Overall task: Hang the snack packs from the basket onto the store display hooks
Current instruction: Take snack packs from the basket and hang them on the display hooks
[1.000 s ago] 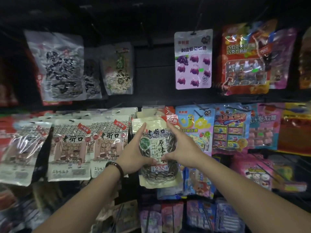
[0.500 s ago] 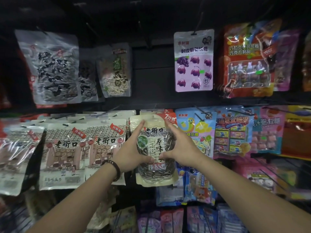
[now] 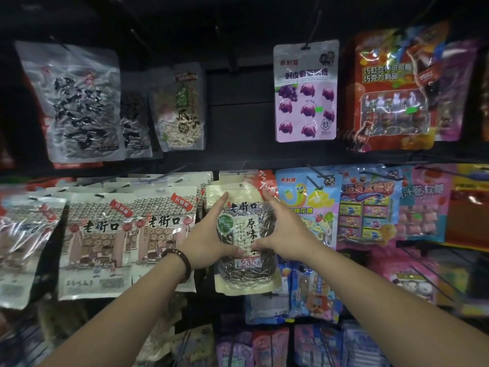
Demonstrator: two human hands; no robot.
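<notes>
A cream sunflower-seed pack with a clear window and a "235" label hangs in front of the middle row of the display. My left hand grips its left edge, thumb across the front. My right hand grips the right edge the same way. The pack's top hole sits level with the row's hooks; whether a hook passes through it I cannot tell. More packs of the same brand hang right behind it. The basket is out of view.
Beige packs of the same brand hang to the left. To the right hang a blue candy pack and pink candy packs. A purple grape gummy pack and black wire hooks are on the upper row. Lower rows hold more packs.
Both hands have stayed on the seed pack. The pack has shifted slightly upward and toward the display between the earlier frames and now.
</notes>
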